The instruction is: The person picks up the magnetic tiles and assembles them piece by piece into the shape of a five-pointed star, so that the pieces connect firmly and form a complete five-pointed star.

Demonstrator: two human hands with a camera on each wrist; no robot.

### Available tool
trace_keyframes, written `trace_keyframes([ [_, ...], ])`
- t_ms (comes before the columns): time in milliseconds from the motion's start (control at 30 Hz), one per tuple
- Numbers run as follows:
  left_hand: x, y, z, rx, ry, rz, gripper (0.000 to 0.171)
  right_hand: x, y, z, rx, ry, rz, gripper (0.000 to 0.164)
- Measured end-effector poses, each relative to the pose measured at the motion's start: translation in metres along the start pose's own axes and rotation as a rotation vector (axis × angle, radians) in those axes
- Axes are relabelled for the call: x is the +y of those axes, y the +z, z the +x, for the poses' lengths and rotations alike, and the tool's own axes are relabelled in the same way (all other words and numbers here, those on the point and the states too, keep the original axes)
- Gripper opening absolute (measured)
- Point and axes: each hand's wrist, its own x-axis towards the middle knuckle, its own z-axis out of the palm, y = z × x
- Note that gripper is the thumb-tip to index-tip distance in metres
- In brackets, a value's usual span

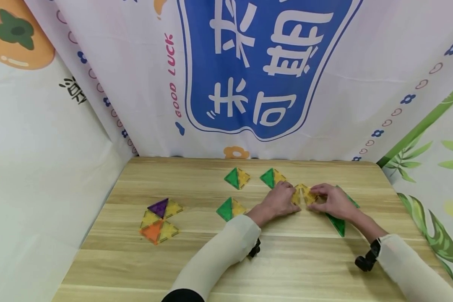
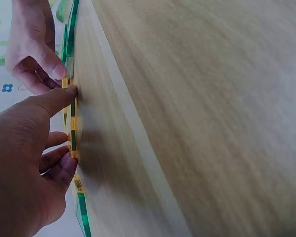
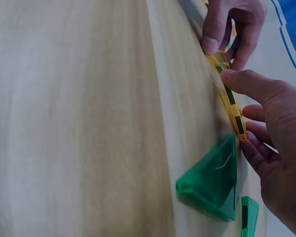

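Observation:
Both hands meet over the right part of the wooden table. My left hand (image 1: 279, 200) pinches a translucent yellow triangular magnetic tile (image 2: 73, 133) by its edges. Opposite it, my right hand (image 1: 333, 202) grips another yellow triangular tile (image 3: 231, 96) between thumb and fingers. Side by side, the two yellow tiles stand close together; whether their edges touch I cannot tell. Beside the right hand lies a green triangular tile (image 1: 337, 225), and a second green tile (image 3: 248, 217) is partly covered by that hand.
Green-and-yellow tile pairs lie at the back: one green tile (image 1: 232, 179) at centre, one (image 1: 266, 178) by the left hand, another (image 1: 225, 210) nearer. Leftward is a cluster with a purple tile (image 1: 159, 207), an orange tile (image 1: 152, 231) and yellow ones. A printed curtain (image 1: 147, 105) hangs behind.

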Motion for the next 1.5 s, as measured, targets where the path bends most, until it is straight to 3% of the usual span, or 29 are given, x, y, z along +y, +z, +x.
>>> trace_keyframes([
  [300,0.001,-0.001,0.002,-0.012,0.002,0.015,0.063,-0.007,0.004,0.0,0.015,-0.024,0.011,0.052],
  [533,0.001,-0.002,-0.003,0.005,0.03,0.0,0.066,-0.002,-0.011,-0.005,0.059,-0.069,0.038,0.039],
  [800,0.019,-0.005,-0.014,-0.025,0.201,-0.007,0.067,0.023,-0.032,-0.023,0.1,0.002,-0.015,0.031],
  [1167,0.051,-0.001,-0.02,-0.177,0.417,0.029,0.071,0.052,-0.046,-0.039,0.103,0.018,0.004,0.034],
  [1267,0.058,-0.001,-0.02,-0.211,0.449,0.051,0.073,0.057,-0.048,-0.042,0.089,0.028,0.032,0.035],
  [1500,0.065,0.0,-0.017,-0.266,0.447,0.112,0.075,0.063,-0.05,-0.044,0.08,-0.01,0.014,0.033],
])
